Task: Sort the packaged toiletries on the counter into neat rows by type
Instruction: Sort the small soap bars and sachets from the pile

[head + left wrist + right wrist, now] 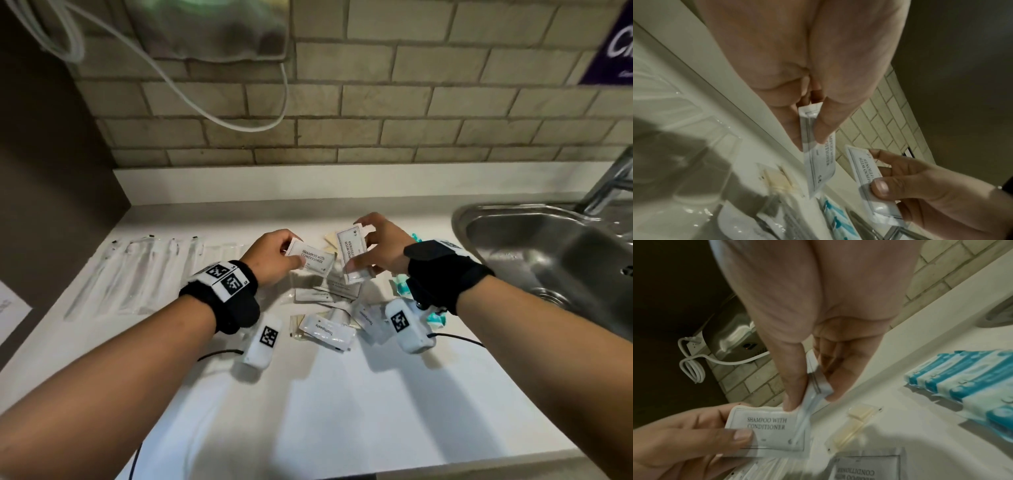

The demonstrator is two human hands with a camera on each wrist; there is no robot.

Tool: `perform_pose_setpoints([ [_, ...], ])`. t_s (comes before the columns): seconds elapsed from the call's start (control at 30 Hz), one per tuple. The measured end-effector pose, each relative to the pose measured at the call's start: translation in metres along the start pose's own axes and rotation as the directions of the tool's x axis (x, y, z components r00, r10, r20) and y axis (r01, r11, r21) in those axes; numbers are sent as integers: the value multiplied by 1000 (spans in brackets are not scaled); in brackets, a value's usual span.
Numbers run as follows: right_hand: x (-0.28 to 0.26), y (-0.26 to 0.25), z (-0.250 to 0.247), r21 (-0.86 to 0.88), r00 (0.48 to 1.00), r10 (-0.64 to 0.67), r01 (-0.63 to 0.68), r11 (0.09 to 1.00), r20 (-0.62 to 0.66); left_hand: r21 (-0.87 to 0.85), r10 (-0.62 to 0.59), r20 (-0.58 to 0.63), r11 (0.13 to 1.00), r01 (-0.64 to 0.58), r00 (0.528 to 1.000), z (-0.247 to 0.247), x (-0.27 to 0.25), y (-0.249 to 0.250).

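Both hands hover over a loose pile of sachets on the white counter [342, 394]. My left hand [293, 251] pinches a white sachet [310, 261] printed "Shampoo with Conditioner", thumb on top. In the left wrist view that sachet [820, 162] hangs edge-on from the fingers. Just to its right, my right hand [359, 245] pinches a second shampoo sachet [352, 255] held upright; it shows edge-on [818, 384] in the right wrist view. Beneath them lie another shampoo sachet [342, 286] and toothpaste sachets [327, 330].
Clear-wrapped toothbrushes [144, 270] lie in a row at the left. Blue-and-white packets [972, 386] sit by my right wrist, and small cream packets [855, 423] lie near the wall. A steel sink [548, 246] with a faucet [609, 181] borders the right.
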State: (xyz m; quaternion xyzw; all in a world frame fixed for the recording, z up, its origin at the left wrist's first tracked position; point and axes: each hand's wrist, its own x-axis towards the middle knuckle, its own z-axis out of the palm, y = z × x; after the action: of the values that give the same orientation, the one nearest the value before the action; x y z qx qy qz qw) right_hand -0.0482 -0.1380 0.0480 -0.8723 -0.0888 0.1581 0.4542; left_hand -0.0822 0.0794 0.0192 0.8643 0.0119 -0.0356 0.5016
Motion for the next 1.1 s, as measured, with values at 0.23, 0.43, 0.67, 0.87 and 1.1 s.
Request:
perform_pose_setpoints([
  [0.23, 6, -3, 0, 175, 990, -81, 101, 979, -117, -102, -15, -18, 995, 14, 1000, 22, 2, -1],
  [0.43, 15, -8, 5, 325, 985, -68, 116, 938, -157, -338, -148, -44, 933, 125, 988, 36, 2, 11],
  [0.67, 28, -7, 14, 387, 980, -75, 143, 911, -185, -547, -109, 10, 831, 97, 994, 42, 3, 32],
  [0.87, 35, -4, 16, 212, 983, -54, 92, 973, -177, -436, -39, 26, 899, 46, 999, 45, 7, 31],
  [1.1, 7, 5, 4, -372, 997, 65, -45, 927, 42, -311, -27, -168, 950, -27, 985, 22, 17, 21],
])
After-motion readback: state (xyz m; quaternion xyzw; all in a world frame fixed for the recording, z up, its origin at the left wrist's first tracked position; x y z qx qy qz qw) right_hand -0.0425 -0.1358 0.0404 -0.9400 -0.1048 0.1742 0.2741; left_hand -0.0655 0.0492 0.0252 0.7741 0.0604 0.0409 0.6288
